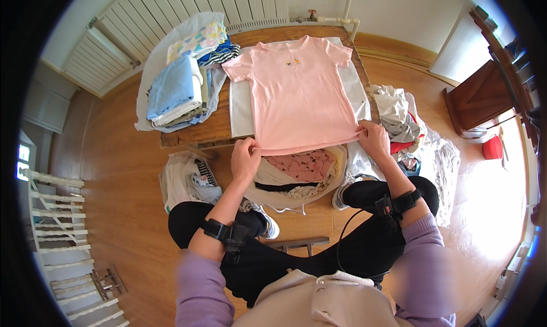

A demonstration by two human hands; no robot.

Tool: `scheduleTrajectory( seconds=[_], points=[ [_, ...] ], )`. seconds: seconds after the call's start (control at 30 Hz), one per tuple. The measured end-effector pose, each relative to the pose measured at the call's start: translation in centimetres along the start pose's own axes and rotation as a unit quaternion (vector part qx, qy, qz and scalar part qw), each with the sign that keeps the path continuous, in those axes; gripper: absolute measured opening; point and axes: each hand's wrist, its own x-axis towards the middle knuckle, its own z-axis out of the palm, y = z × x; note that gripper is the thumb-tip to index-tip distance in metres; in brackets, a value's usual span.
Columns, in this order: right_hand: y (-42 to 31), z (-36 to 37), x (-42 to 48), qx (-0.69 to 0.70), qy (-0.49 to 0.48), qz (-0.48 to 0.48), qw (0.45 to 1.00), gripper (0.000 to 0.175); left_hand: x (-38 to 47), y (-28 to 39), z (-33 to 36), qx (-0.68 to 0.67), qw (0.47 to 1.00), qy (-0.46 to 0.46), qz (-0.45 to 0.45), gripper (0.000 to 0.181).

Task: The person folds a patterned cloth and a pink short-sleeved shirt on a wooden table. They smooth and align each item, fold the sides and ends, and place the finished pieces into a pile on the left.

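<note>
A pink short-sleeved T-shirt [301,96] with a small printed motif on its chest lies spread out, neck away from me. Under it is a white plastic sheet [242,113] on a low wooden table [188,139]. My left hand [246,160] pinches the left corner of the shirt's hem, and my right hand [374,139] grips the right corner. The hem hangs slightly past the near table edge. Below it, an open white bag [273,203] holds clothes, among them a pink patterned garment [305,165].
Folded clothes [175,87] are stacked on plastic at the table's left. Bags of clothes stand on the floor at left [188,181] and right [399,117]. A radiator [192,8] lines the wall behind. A red bucket [492,148] sits far right, and a white railing [60,224] far left.
</note>
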Motion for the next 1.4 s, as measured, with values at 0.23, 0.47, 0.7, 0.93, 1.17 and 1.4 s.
scheduleTrajectory(
  seconds=[0.23,0.47,0.7,0.93,1.17,1.4],
  points=[
    [1.4,0.9,0.2,0.003,-0.009,-0.019,1.0,0.023,0.6,-0.7,-0.3,-0.022,0.999,-0.027,-0.009,0.008],
    [2.5,2.5,0.4,0.062,-0.047,-0.025,0.997,0.021,0.4,-1.2,0.6,0.054,0.994,-0.095,-0.028,0.015],
    [0.3,-0.8,2.3,-0.046,-0.111,-0.01,0.993,0.024,2.5,2.9,-2.6,0.108,0.979,-0.167,-0.046,0.02],
    [-3.2,2.9,7.2,-0.053,-0.025,-0.264,0.963,0.051,7.0,4.1,-1.0,0.189,0.938,-0.091,0.276,0.047],
    [-1.4,5.4,7.6,-0.22,-0.087,-0.193,0.952,0.078,7.2,1.1,1.3,0.345,0.91,-0.098,0.209,0.073],
    [-1.2,3.3,7.7,-0.223,-0.054,-0.144,0.963,0.08,7.9,2.4,0.3,0.382,0.91,-0.096,0.125,0.073]
  ],
)
